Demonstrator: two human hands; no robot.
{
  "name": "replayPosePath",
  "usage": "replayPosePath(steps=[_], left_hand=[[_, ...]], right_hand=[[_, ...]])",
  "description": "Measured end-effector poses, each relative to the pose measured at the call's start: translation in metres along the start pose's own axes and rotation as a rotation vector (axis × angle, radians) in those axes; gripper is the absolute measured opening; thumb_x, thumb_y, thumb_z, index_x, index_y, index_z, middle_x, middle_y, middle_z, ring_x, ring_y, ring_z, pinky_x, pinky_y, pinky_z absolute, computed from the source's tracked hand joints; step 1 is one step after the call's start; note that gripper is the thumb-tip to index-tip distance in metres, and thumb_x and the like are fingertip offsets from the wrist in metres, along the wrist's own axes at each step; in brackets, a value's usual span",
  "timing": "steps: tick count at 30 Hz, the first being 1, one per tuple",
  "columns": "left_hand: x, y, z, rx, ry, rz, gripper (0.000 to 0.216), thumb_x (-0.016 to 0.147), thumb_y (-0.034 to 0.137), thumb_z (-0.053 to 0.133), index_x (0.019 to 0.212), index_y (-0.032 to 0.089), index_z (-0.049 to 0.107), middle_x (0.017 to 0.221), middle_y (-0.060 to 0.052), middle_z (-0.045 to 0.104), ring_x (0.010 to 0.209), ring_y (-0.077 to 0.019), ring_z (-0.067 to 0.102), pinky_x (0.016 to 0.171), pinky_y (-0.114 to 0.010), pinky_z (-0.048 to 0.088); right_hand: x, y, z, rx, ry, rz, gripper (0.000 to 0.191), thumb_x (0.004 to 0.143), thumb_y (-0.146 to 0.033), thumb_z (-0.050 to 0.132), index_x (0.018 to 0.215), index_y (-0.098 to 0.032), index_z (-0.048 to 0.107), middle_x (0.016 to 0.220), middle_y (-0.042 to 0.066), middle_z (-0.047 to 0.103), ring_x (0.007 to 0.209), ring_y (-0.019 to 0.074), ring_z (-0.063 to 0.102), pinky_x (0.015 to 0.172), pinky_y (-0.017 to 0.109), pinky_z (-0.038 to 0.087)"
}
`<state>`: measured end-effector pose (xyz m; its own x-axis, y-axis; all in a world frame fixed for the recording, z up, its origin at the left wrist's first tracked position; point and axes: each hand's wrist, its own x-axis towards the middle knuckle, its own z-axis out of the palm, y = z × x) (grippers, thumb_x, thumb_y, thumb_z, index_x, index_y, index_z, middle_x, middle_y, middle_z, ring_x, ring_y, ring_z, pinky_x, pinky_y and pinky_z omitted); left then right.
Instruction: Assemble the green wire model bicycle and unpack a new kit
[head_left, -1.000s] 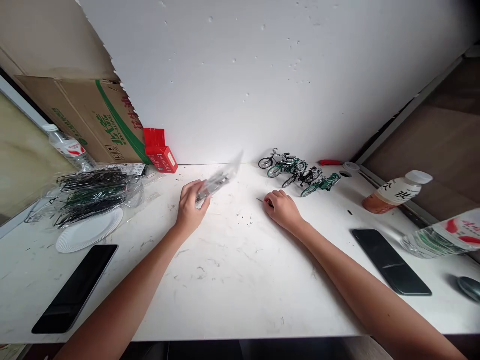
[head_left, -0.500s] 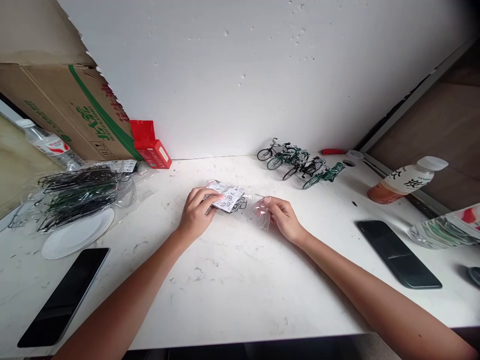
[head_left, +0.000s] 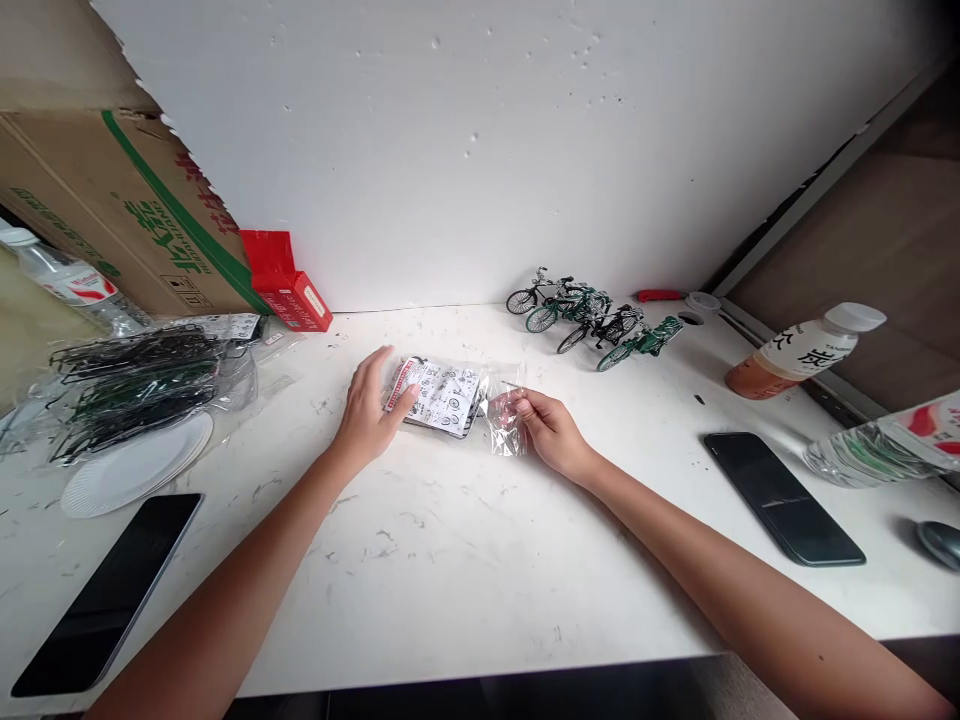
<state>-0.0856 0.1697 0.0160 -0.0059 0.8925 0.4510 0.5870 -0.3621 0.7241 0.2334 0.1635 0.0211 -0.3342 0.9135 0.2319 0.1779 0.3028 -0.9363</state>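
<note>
A clear plastic bag (head_left: 501,420) with a printed instruction sheet (head_left: 442,395) and dark parts inside lies flat on the white table (head_left: 465,540). My left hand (head_left: 367,405) rests on the sheet's left end, fingers stretched out and pressing it down. My right hand (head_left: 551,430) pinches the crumpled right end of the bag between thumb and fingers. Several small green and black model bicycles (head_left: 592,325) stand in a row at the back, just right of my hands.
At the left are a pile of bagged black and green parts (head_left: 135,385), a white paper plate (head_left: 135,465), a phone (head_left: 105,590), a red box (head_left: 289,285) and a cardboard box (head_left: 127,220). At the right lie a second phone (head_left: 784,497), a drink bottle (head_left: 802,350) and a water bottle (head_left: 877,450).
My left hand brought the bag down from the air and laid it flat on the table. My right hand moved in and took hold of the bag's right end.
</note>
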Motion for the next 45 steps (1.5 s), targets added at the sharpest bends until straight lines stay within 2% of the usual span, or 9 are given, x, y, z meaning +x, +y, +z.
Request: replayPosePath(steps=[4,8,11,16,23,29,32,40,45], left_hand=[[0.009,-0.019,0.008,-0.330,0.103,-0.391,0.085,0.092,0.054,0.082,0.162,0.021,0.046,0.164,-0.025,0.054,0.148,-0.0366,0.059,0.125,-0.056,0.045],[0.014,-0.012,0.003,-0.554,0.092,-0.557,0.081,0.084,0.049,0.093,0.151,0.021,0.058,0.148,-0.022,0.069,0.135,-0.0346,0.069,0.113,-0.048,0.056],[0.015,-0.002,-0.006,-0.655,0.068,-0.611,0.081,0.074,0.043,0.101,0.143,0.018,0.066,0.125,-0.017,0.080,0.119,-0.0319,0.076,0.105,-0.045,0.058],[0.021,-0.002,-0.018,-0.815,0.045,-0.610,0.073,0.066,0.034,0.105,0.129,0.015,0.073,0.101,-0.009,0.081,0.101,-0.0254,0.077,0.098,-0.041,0.059],[0.027,0.005,-0.030,-0.879,0.069,-0.601,0.066,0.066,0.024,0.102,0.125,0.017,0.072,0.101,-0.008,0.079,0.099,-0.0239,0.077,0.097,-0.040,0.058],[0.027,0.018,-0.032,-0.921,0.061,-0.680,0.055,0.066,0.021,0.096,0.116,0.015,0.076,0.101,-0.009,0.079,0.091,-0.0227,0.074,0.086,-0.036,0.056],[0.026,0.018,-0.035,-0.877,-0.054,-0.641,0.048,0.068,0.024,0.092,0.113,0.014,0.079,0.095,-0.010,0.079,0.088,-0.0257,0.073,0.083,-0.039,0.055],[0.019,0.023,-0.040,-0.691,-0.597,-0.575,0.042,0.079,0.041,0.085,0.114,0.017,0.088,0.111,-0.017,0.084,0.103,-0.0398,0.079,0.085,-0.046,0.059],[0.014,0.033,-0.038,-0.559,-0.720,-0.509,0.033,0.085,0.050,0.090,0.099,0.020,0.090,0.108,-0.014,0.085,0.101,-0.0374,0.080,0.087,-0.044,0.061]], right_hand=[[-0.001,-0.001,-0.001,-0.031,0.020,-0.037,0.065,0.105,-0.080,0.051,0.105,-0.021,0.079,0.104,0.010,0.079,0.096,0.0258,0.073,0.088,0.039,0.057],[-0.001,0.000,-0.004,-0.048,0.098,-0.059,0.061,0.105,-0.077,0.053,0.095,-0.022,0.077,0.101,0.010,0.078,0.079,0.0218,0.066,0.074,0.037,0.055],[0.000,-0.002,-0.004,-0.034,0.136,-0.063,0.059,0.104,-0.076,0.055,0.092,-0.023,0.076,0.101,0.010,0.077,0.074,0.0205,0.062,0.068,0.036,0.053],[0.002,-0.009,-0.004,0.001,0.238,-0.021,0.056,0.104,-0.076,0.058,0.106,-0.023,0.077,0.088,0.006,0.074,0.071,0.0198,0.062,0.064,0.034,0.053],[0.008,-0.008,-0.010,0.026,0.362,0.017,0.056,0.100,-0.073,0.068,0.119,-0.021,0.077,0.079,0.002,0.069,0.062,0.0150,0.060,0.057,0.030,0.055],[0.010,-0.008,-0.012,0.086,0.399,0.015,0.053,0.097,-0.070,0.074,0.115,-0.021,0.078,0.080,0.001,0.065,0.067,0.0155,0.064,0.055,0.028,0.056],[0.011,-0.009,-0.013,0.087,0.420,0.008,0.051,0.096,-0.070,0.075,0.113,-0.022,0.078,0.078,0.000,0.062,0.064,0.0146,0.062,0.053,0.027,0.055],[0.013,-0.005,-0.012,0.048,0.433,0.021,0.053,0.096,-0.072,0.075,0.108,-0.021,0.078,0.069,-0.002,0.058,0.053,0.0130,0.053,0.047,0.029,0.047],[0.013,-0.009,-0.009,0.057,0.414,0.019,0.054,0.094,-0.073,0.076,0.106,-0.020,0.079,0.068,-0.002,0.059,0.052,0.0123,0.051,0.047,0.028,0.046]])
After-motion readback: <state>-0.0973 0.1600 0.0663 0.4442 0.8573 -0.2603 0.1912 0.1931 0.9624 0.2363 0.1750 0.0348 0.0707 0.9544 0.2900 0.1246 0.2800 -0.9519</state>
